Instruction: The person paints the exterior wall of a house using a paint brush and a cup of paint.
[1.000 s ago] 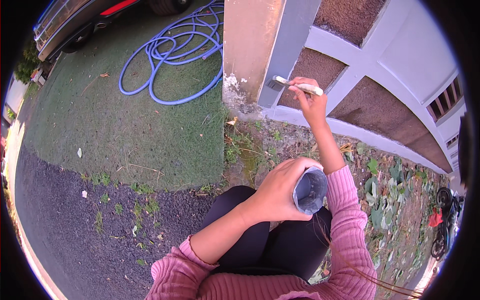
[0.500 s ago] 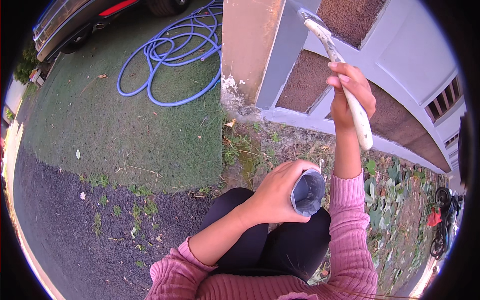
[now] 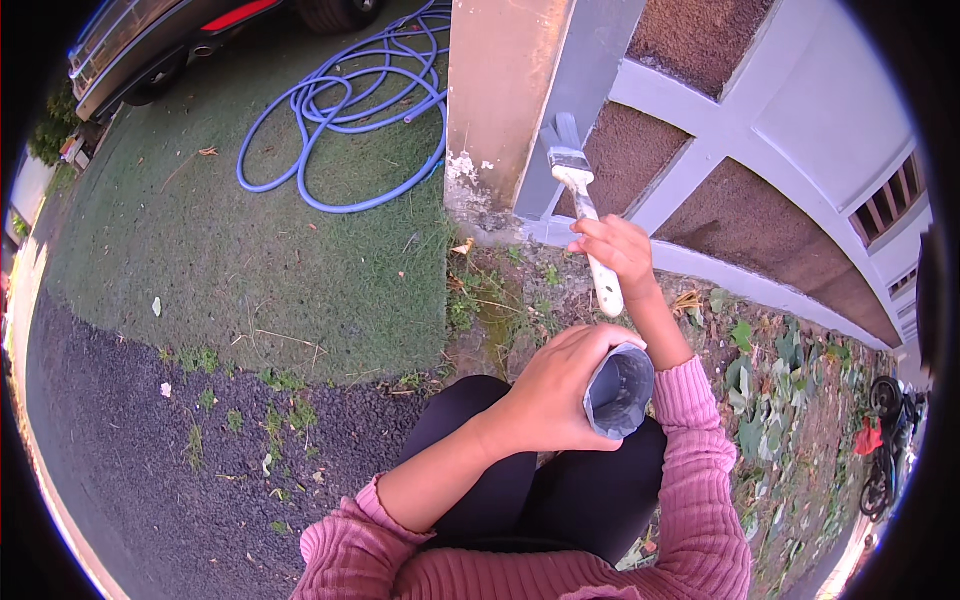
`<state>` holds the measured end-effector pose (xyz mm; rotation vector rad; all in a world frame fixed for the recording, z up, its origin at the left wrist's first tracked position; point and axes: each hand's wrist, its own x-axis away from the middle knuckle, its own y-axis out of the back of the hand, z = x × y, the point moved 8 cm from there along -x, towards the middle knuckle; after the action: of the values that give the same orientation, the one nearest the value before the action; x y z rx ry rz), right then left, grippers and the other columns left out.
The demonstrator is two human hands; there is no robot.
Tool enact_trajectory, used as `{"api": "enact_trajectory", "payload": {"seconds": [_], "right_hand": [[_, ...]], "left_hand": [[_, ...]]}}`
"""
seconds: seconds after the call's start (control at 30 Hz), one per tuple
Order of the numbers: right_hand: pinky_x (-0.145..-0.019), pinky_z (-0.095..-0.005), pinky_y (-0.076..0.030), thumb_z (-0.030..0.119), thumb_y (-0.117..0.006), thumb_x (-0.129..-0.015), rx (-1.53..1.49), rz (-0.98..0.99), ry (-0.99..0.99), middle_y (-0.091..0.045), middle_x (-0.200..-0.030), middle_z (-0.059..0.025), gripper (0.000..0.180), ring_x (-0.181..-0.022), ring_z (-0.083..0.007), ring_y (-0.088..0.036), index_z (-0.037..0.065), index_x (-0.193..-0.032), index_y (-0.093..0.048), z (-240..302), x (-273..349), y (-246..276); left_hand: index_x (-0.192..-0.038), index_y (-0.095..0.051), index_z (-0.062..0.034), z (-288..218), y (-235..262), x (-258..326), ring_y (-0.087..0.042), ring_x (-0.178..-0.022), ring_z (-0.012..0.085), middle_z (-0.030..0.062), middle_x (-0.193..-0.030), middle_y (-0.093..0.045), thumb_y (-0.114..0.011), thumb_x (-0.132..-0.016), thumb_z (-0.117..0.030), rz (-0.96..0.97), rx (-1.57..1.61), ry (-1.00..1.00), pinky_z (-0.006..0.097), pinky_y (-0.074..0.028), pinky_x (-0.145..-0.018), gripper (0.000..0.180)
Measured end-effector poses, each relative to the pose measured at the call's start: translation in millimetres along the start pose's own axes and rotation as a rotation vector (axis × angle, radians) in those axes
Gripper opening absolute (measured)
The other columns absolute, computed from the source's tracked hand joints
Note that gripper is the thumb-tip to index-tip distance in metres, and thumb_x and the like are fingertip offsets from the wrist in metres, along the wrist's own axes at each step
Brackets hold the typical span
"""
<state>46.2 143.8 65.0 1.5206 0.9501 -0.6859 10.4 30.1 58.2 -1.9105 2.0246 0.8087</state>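
Right hand [image 3: 617,250]: is pinching the brush [image 3: 573,176] between thumb and fingers around its pale, stained handle, the butt end poking out on the near side of the grip.
Bristles [image 3: 566,130]: are pointing away from the right grip, up and slightly left, and are showing against the grey strip [image 3: 590,60]; I cannot tell whether they are touching it.
Left hand [image 3: 553,388]: is curling around the cup [image 3: 640,378], fingers and thumb pressing its sides, nearer the body than the right grip and just left of the right forearm.
Cup: is tilting its open mouth toward the viewer; its inside is showing grey.
Column [image 3: 500,80]: is standing beyond the right grip and to its left, tan, with paint flaking low down.
Frame [image 3: 740,110]: is running beyond and right of the right grip, pale, enclosing rough brown panels [image 3: 635,150].
Hose [image 3: 345,208]: is lying in blue loops on the turf [image 3: 220,290], well left of both grips.
Car [image 3: 170,50]: is standing past the hose, far left of the grips.
Trousers [image 3: 595,495]: are showing dark beneath the left grip.
Plants [image 3: 765,400]: are spreading right of both grips.
Motorbike [image 3: 886,450]: is standing past them.
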Motion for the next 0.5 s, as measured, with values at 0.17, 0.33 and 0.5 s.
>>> {"api": "enact_trajectory", "payload": {"seconds": [0.17, 0.33, 0.5], "right_hand": [[-0.055, -0.0305, -0.049, 0.005, -0.074, -0.066, -0.196, 0.101, -0.275, -0.066, -0.087, -0.0081, 0.025, -0.065, -0.0231, -0.062, 0.007, -0.084, -0.056, -12, 39, -26], [-0.071, -0.0300, -0.051, 0.004, -0.071, -0.071, -0.275, 0.188, -0.478, -0.067, -0.089, -0.0074, 0.020, -0.079, -0.0244, -0.065, 0.005, -0.086, -0.058, -25, 83, -53], [-0.073, -0.0267, -0.049, 0.004, -0.065, -0.081, -0.418, -0.036, -0.929, -0.064, -0.087, -0.0073, 0.009, -0.082, -0.0156, -0.063, 0.000, -0.086, -0.058, -75, 109, -45]], "left_hand": [[-0.114, -0.047, -0.0053, -1, 0, 1, -0.055, -0.105, 0.0291, 0.0119, -0.112, -0.055, -0.081, -0.049, -0.022, 0.000, 0.001, 0.001, 0.039, -0.041, -0.091, 0.075], [-0.115, -0.048, -0.0065, 2, -3, 1, -0.054, -0.105, 0.0297, 0.0112, -0.113, -0.055, -0.081, -0.048, -0.024, 0.005, -0.003, 0.012, 0.039, -0.040, -0.092, 0.076], [-0.115, -0.048, -0.0073, -1, -3, -1, -0.054, -0.106, 0.0294, 0.0108, -0.112, -0.055, -0.081, -0.048, -0.023, -0.013, -0.010, -0.012, 0.039, -0.039, -0.092, 0.077]]}}
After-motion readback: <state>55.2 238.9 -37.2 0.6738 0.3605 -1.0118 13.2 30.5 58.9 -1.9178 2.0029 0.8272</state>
